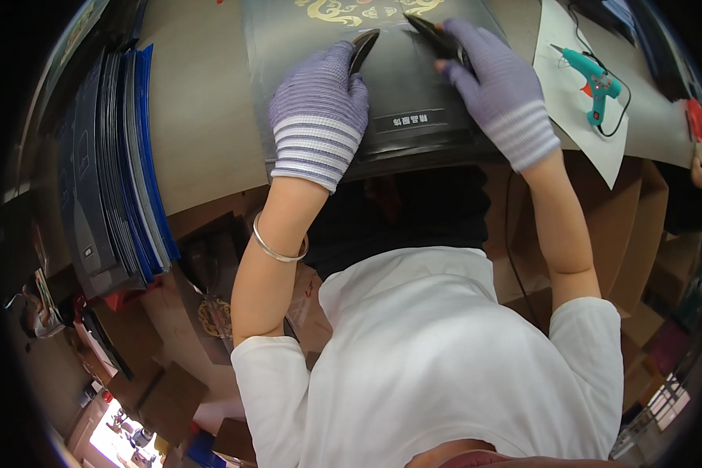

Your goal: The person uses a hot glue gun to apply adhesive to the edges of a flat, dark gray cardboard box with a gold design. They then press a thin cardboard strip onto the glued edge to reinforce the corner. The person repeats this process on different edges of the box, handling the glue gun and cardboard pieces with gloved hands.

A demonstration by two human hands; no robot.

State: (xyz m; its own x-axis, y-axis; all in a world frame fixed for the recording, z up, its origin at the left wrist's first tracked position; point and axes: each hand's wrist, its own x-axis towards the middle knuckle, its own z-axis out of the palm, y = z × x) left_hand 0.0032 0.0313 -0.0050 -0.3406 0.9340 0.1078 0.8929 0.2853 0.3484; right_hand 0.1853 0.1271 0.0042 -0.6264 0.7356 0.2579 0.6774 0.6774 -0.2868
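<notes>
A: Both hands gloved, lilac knit with striped cuffs. Left hand (320,109) curled shut over a dark curved strip (364,47), fingers pressing it to the black sheet (413,93).

B: And the other side?

A: Right hand (495,86) closed on a second dark strip (433,35), thumb under, fingers over it. That strip slants up and left from the hand.

B: Where does the sheet lie?

A: Flat on the brown table (203,117), straight ahead of the person, gold ornament along its far edge, pale label near the front edge. Both strips rest on its upper part, well apart.

B: Surroundings?

A: Stack of blue and grey sheets (125,164) at left. Teal glue gun (597,82) on white paper (593,148) at right. Silver bangle (277,246) on left wrist.
</notes>
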